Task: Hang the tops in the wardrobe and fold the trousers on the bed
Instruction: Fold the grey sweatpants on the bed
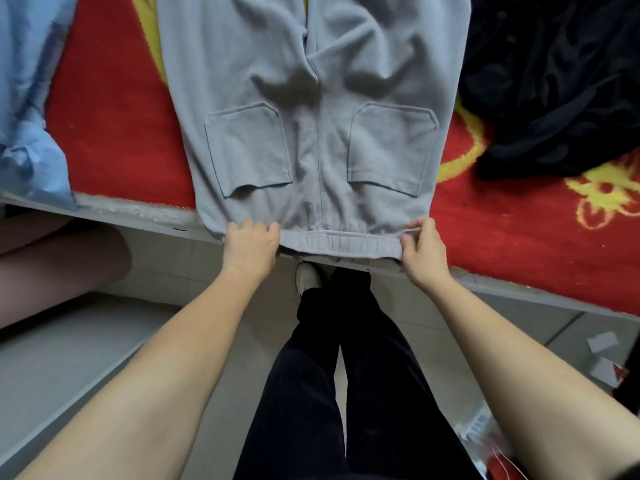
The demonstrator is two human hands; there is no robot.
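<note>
Grey trousers (311, 98) lie flat on the bed, back side up, with two patch pockets showing and the legs running away from me out of the top of the view. Their elastic waistband hangs just over the bed's near edge. My left hand (250, 244) grips the waistband's left corner. My right hand (420, 249) pinches its right corner. A light blue garment (31, 98) lies at the left of the bed. A black garment (561, 88) is heaped at the right.
The bed carries a red cover with yellow patterns (519, 230) and has a pale grey edge (138, 211). I stand close against it in black trousers on a tiled floor. Paper scraps and packets (604, 362) litter the floor at the right.
</note>
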